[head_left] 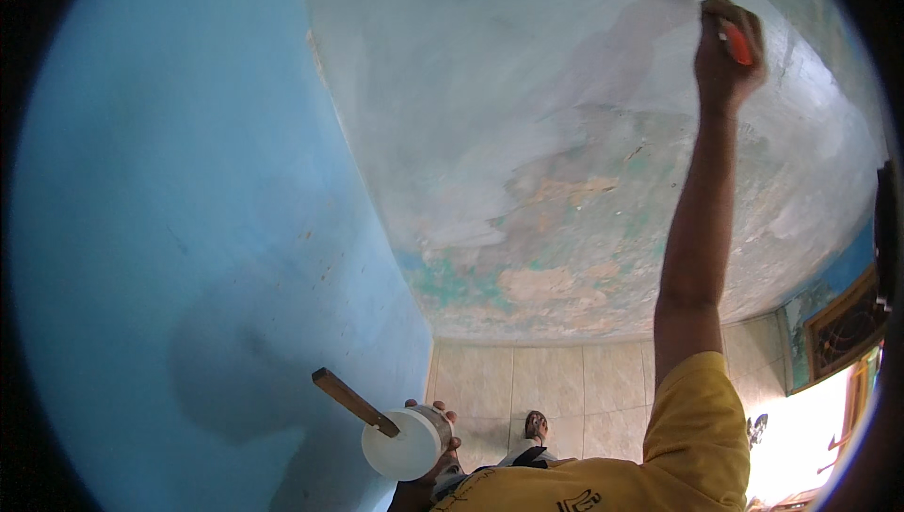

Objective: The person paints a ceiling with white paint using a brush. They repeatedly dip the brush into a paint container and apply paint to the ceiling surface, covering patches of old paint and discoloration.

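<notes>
My right arm stretches up the far wall, its right hand (725, 74) closed round a paintbrush (739, 44) with an orange-red handle. The pale bristles are at the wall surface (508, 60) near the upper right, slightly blurred. Low on the left, my left hand (450, 438) wraps round the side of a round white tub (435, 429), fingers showing on its far side. White liquid, apparently paint, is in the tub. A flat wooden stick (353, 401) stands in it, leaning out over the rim toward the left.
A blue wall (188, 154) meets the patchy grey-white wall at a corner. Peeling green and tan patches (537, 284) mark its lower part. Below lies a tiled floor (546, 375) with my sandalled foot (536, 425). A bright doorway (800, 446) and a wooden frame (843, 319) are at right.
</notes>
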Tool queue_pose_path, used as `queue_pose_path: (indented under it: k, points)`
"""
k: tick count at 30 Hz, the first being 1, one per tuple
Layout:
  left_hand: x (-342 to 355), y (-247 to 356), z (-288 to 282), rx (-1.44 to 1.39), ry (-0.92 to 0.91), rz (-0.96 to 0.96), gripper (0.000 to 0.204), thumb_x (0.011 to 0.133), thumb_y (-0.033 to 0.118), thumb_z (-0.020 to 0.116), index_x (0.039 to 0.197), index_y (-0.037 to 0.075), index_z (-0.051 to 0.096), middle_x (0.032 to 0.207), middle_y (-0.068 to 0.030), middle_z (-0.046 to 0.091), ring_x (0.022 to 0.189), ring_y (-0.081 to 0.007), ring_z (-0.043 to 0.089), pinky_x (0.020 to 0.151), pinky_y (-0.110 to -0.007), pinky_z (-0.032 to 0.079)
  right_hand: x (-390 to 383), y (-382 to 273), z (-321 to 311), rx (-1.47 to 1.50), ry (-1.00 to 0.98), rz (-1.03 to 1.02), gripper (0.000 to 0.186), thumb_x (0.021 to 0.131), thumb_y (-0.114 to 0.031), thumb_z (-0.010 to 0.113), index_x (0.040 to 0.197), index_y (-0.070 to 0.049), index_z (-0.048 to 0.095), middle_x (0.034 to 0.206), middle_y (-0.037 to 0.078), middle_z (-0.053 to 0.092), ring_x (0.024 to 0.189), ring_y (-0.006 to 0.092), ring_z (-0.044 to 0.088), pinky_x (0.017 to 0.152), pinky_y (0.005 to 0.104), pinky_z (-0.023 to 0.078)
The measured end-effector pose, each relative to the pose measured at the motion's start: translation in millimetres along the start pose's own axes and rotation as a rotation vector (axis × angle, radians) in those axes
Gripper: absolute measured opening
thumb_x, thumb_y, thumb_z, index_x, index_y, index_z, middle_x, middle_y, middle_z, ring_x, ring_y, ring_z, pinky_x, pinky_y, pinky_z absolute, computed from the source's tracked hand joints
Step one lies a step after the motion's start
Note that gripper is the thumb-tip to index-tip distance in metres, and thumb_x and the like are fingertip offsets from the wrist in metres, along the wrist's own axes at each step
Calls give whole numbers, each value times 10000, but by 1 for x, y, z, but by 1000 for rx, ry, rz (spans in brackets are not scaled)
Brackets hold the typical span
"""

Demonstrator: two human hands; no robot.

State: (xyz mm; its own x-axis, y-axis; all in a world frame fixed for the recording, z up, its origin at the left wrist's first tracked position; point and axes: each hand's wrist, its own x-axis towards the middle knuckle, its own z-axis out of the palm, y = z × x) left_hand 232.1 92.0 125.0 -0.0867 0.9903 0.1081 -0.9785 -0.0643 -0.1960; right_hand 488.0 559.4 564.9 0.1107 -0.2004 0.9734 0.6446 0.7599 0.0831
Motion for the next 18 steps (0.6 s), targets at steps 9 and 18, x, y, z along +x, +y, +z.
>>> queue_pose_path:
  k: [9,18]
  points:
    - [-4,8,0,-62,24,-76,546,996,474,605,1494,313,449,1506,-225,349,1263,-531,453,930,-696,517,-206,-263,115,500,-587,-333,212,763,-100,769,944,-158,675,1054,49,649,961,255,643,809,393,551]
    - [-13,12,10,-20,121,-83,554,985,514,601,1482,308,470,1458,-222,403,1231,-503,501,905,-713,507,-101,-38,0,719,-5,618,194,831,-32,696,1023,-11,718,1063,75,720,992,192,671,917,344,526]
